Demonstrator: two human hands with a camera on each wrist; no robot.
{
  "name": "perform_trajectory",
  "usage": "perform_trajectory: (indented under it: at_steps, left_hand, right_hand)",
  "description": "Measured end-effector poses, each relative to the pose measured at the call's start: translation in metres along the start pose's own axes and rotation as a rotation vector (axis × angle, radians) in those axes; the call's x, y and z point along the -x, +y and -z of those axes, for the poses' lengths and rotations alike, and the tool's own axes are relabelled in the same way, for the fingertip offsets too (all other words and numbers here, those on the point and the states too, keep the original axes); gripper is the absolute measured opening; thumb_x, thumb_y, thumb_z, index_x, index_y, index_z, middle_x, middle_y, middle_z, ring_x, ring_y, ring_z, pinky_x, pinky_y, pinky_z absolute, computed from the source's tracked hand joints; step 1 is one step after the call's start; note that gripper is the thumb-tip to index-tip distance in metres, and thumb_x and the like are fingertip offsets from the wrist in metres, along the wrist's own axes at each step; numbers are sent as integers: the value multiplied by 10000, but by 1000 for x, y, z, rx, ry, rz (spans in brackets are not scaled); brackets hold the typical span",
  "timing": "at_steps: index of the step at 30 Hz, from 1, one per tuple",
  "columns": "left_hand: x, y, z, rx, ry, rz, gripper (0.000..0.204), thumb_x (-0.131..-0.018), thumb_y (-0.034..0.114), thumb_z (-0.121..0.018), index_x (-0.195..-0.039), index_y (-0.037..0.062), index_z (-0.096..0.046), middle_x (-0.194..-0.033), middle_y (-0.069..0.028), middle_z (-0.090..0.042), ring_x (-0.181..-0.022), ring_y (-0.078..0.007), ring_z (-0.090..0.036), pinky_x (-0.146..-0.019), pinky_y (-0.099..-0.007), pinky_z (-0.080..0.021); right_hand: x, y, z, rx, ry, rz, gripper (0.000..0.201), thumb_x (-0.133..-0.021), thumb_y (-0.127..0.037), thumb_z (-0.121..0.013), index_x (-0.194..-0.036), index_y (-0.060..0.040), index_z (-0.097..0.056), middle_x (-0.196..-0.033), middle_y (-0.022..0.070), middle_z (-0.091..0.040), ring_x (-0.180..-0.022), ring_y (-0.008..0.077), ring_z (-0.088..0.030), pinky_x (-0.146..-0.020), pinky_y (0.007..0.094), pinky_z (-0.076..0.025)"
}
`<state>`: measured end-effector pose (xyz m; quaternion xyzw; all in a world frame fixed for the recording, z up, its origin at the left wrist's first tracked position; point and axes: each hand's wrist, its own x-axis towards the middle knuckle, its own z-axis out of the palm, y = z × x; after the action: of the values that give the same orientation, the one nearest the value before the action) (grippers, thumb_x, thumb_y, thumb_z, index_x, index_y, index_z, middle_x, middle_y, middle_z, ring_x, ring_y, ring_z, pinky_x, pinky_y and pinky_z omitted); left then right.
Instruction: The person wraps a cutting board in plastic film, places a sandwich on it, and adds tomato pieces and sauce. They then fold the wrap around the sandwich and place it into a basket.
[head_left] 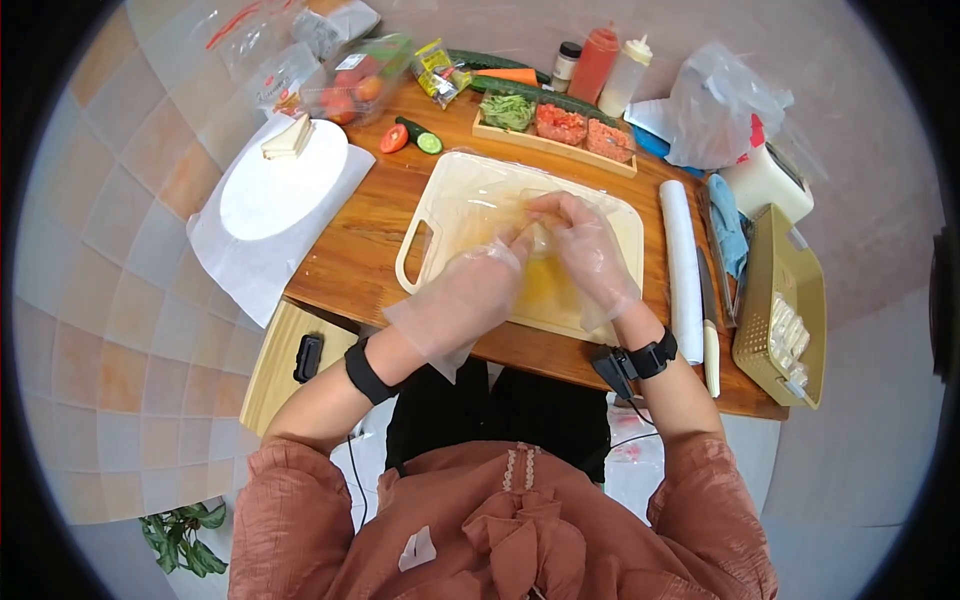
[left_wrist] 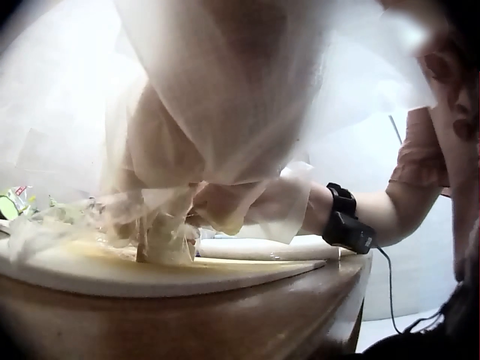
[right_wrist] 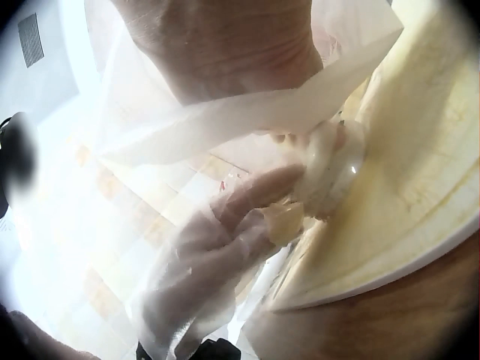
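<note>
On the cream cutting board (head_left: 455, 180), both hands, in clear plastic gloves, meet over a small pale piece wrapped in clear film (head_left: 541, 240). My left hand (head_left: 478, 285) pinches it from the left with bent fingers. From the far right side, the fingers of my right hand (head_left: 585, 245) grip the same wrapped piece. The right wrist view shows the shiny film wrapped piece (right_wrist: 334, 169) low over the board, between the two hands. What exactly lies inside the film I cannot tell. Wet yellowish smears cover the board around it.
Left stands a white plate (head_left: 250, 200) with cut white bread (head_left: 288, 140). Behind the board is a wooden tray (head_left: 555, 143) of chopped fillings. On the right lie a white roll (head_left: 681, 270), a knife (head_left: 709, 330) and a basket (head_left: 790, 260) with wrapped pieces (head_left: 790, 335).
</note>
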<state>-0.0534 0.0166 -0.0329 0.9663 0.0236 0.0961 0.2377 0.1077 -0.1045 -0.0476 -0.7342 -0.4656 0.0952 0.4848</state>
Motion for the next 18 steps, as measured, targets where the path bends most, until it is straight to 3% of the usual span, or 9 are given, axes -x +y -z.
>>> perform_trajectory:
  at_steps: [2, 5, 8, 10, 14, 17, 18]
  left_hand:
    - [1, -1, -5, -26, 97, -79, 399, -882, -30, -497, -1270, -95, -559, -1249, -387, -605, -979, -451, -697, -856, -486, -567]
    - [2, -1, -4, -86, 102, -108, 399, -875, -40, -500, -1265, -104, -559, -1209, -364, -628, -954, -431, -706, -841, -480, -570]
    - [-1, -4, -4, -64, 61, -71, 401, -923, 65, -603, -1296, -75, -560, -1174, -290, -626, -937, -446, -676, -831, -496, -547]
    - [-2, -5, -6, -62, 69, -78, 392, -923, 65, -605, -1287, -77, -563, -1166, -289, -628, -940, -444, -675, -838, -491, -545]
    - [-1, -4, -6, -73, 110, -102, 381, -923, 64, -610, -1275, -75, -566, -1134, -277, -639, -943, -430, -676, -844, -477, -543]
    - [-1, -6, -6, -143, 150, -159, 396, -860, -24, -535, -1249, -82, -576, -1026, -261, -661, -849, -374, -712, -764, -437, -582]
    - [-1, -6, -6, -142, 152, -158, 396, -860, -24, -535, -1249, -82, -576, -1026, -261, -661, -849, -374, -712, -764, -437, -582]
  right_hand:
    - [1, -1, 1, -29, -4, -39, 204, -969, -14, -576, -1149, 3, -672, -1131, 113, -718, -1096, 193, -663, -968, 309, -498]
    - [0, -8, 4, -212, -8, -164, 203, -960, -21, -592, -1147, -5, -669, -1161, 106, -699, -1137, 181, -643, -981, 302, -495]
    - [-3, -15, 7, -438, 125, -172, 190, -948, -36, -577, -1104, 6, -677, -1055, 112, -711, -1007, 177, -662, -893, 309, -516]
    - [-6, -18, 18, -258, 242, -155, 201, -948, -51, -586, -1111, -2, -692, -1059, 96, -697, -976, 145, -638, -872, 279, -508]
    - [-12, -21, 33, -60, 264, -109, 216, -934, -20, -568, -1102, -6, -703, -1051, 86, -713, -917, 139, -629, -850, 271, -505]
    - [-16, -23, 36, 48, 186, 54, 255, -884, 27, -568, -1090, -15, -713, -1054, 106, -743, -920, 195, -679, -853, 310, -524]
    - [-18, -24, 34, 115, 146, 203, 286, -856, 48, -567, -1091, -21, -714, -1057, 128, -747, -944, 246, -696, -861, 339, -533]
